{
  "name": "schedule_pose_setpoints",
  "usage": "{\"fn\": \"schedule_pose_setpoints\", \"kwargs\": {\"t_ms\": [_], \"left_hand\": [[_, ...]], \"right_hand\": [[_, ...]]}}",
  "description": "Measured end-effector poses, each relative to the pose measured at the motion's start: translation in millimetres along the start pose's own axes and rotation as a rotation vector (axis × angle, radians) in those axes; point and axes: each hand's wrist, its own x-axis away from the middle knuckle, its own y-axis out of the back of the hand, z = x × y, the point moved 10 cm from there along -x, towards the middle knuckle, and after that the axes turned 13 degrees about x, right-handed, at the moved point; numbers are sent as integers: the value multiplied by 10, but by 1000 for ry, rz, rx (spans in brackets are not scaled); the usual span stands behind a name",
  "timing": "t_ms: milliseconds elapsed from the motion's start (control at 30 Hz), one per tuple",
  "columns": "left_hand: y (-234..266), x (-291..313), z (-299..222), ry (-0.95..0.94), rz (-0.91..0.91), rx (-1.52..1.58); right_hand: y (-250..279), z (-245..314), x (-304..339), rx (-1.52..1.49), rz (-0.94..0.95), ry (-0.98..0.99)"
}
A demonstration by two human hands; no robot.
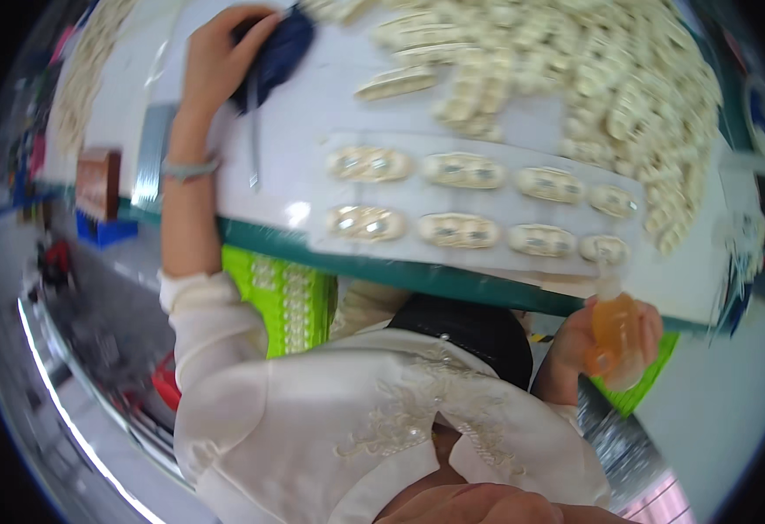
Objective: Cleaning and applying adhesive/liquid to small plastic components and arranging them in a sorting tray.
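Observation:
At the far left of the table, my left hand is curled on a dark blue cloth-like bundle; part of it is hidden under the fingers. A thin metal rod sticks out from below the bundle. My right hand is wrapped round an orange squeeze bottle, nozzle up, at the table's front edge. The nozzle tip reaches the nearest ornament on a white sheet. Two rows of cream oval ornaments lie on this sheet; the left pair carry shiny stones, while the others show greyish centres.
A large heap of cream oval pieces covers the back and right of the table. More pieces lie far left, near a brown block. Beneath the table's green edge, a bright green tray holds small white pieces.

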Motion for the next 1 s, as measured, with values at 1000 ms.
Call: {"fn": "schedule_pose_setpoints", "kwargs": {"t_ms": [1000], "left_hand": [[327, 142, -130, -209, -152, 185]], "right_hand": [[-1464, 1309, 328, -543, 882, 232]]}}
